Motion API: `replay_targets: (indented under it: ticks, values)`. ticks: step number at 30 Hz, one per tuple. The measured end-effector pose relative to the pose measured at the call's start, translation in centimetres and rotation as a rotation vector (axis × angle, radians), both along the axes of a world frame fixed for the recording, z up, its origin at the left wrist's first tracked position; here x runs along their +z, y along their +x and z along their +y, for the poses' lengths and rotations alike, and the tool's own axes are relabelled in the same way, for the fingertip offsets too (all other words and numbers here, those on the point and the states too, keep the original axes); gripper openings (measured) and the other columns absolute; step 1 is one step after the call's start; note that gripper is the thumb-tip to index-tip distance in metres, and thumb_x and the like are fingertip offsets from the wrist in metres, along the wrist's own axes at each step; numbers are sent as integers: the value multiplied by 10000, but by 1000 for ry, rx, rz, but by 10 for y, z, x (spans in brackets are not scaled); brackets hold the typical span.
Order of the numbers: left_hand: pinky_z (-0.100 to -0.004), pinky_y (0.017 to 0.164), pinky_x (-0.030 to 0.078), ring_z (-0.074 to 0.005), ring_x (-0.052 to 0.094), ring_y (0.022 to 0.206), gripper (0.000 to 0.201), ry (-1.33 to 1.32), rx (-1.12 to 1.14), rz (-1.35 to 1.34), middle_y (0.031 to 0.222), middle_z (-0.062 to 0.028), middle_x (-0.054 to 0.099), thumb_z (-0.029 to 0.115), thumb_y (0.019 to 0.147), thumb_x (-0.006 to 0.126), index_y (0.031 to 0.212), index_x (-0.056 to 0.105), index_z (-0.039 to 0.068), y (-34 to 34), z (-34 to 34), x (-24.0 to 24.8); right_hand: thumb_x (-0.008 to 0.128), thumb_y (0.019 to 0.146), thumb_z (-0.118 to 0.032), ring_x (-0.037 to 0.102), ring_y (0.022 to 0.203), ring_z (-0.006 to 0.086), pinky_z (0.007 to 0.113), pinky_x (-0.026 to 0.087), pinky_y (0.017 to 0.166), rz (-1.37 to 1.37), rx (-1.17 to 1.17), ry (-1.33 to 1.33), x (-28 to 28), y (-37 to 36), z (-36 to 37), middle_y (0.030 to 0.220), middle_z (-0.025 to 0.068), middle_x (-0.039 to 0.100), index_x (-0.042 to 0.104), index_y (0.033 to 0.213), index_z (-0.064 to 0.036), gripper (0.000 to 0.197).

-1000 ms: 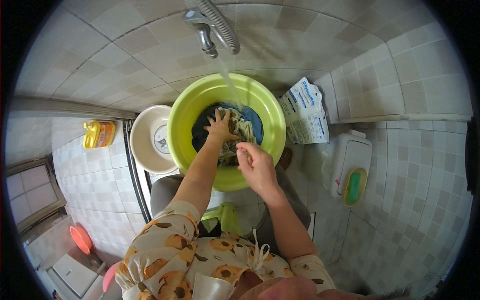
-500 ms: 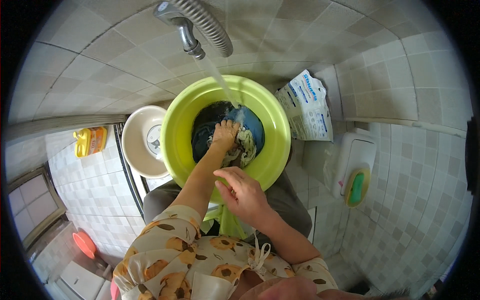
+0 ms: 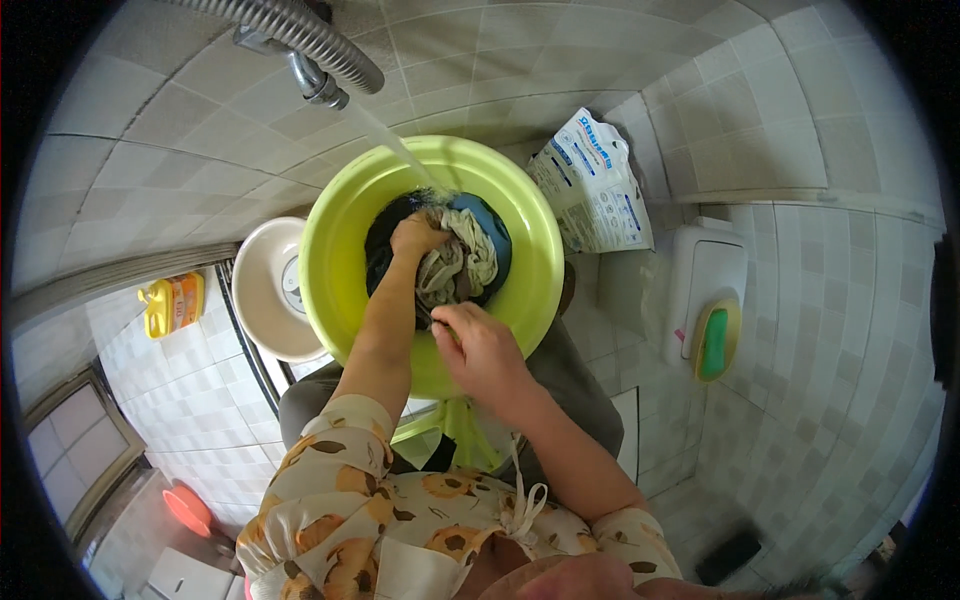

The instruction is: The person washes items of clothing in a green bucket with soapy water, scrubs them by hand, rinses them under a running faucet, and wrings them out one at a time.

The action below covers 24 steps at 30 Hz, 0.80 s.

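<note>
Lime-green tub full of clothes, silver tap running into it
So, far left there's a yellow-orange jug, then a cream basin right beside the tub. Left hand is down on the pale cloth inside, fingers bent, can't tell if they're clamped. Right hand is over the near rim, fingers curled together, grip unclear. White bag far right of the tub, green-filled dish further right.

Patchy grey-beige tiled wall
</note>
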<state>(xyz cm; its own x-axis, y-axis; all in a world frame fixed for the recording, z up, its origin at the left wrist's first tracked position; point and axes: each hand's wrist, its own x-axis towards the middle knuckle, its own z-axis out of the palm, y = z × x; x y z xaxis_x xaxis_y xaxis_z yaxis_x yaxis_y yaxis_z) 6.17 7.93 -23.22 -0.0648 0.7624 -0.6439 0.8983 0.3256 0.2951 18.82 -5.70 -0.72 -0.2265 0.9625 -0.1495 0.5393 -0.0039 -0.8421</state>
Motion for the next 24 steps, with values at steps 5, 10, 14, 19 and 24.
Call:
replay_targets:
  ticks: [5, 10, 14, 19, 24]
  values:
    - [-394, 869, 487, -333, 613, 1010, 661, 281, 289, -96, 1075, -186, 644, 526, 640, 702, 1124, 621, 83, -40, 11, 33, 561, 865, -105, 596, 754, 328, 396, 476, 661, -26, -24, 69, -9, -4, 9, 837, 142, 613, 580, 936, -25, 108]
    - [-411, 842, 492, -344, 627, 960, 624, 333, 314, 19, 1006, -202, 657, 529, 648, 696, 1057, 629, 62, -32, 8, 107, 564, 859, -100, 600, 757, 329, 398, 475, 654, 6, -77, 182, -12, -3, 11, 818, 141, 621, 580, 918, -20, 100]
    - [-394, 839, 491, -346, 624, 933, 640, 259, -48, -233, 945, -179, 663, 483, 683, 716, 1112, 558, 35, -17, -22, 158, 569, 853, -109, 600, 772, 338, 408, 478, 661, 31, -72, 195, -9, -7, 9, 838, 156, 623, 580, 911, -16, 111]
    - [-398, 1017, 380, -337, 395, 1270, 657, 352, -736, -466, 1445, -159, 321, 276, 729, 706, 1310, 466, 84, -20, -43, 142, 579, 849, -169, 591, 808, 376, 451, 473, 714, -65, -152, 181, -2, 2, 20, 900, 182, 605, 584, 987, -32, 195]
    - [-556, 1006, 343, -432, 170, 1372, 760, 16, -942, -3, 1540, -125, 98, 342, 804, 636, 1458, 264, 243, -7, -52, 93, 566, 859, -205, 590, 832, 379, 456, 475, 728, -123, -115, 73, -3, -4, 17, 948, 183, 592, 579, 1024, -31, 240]
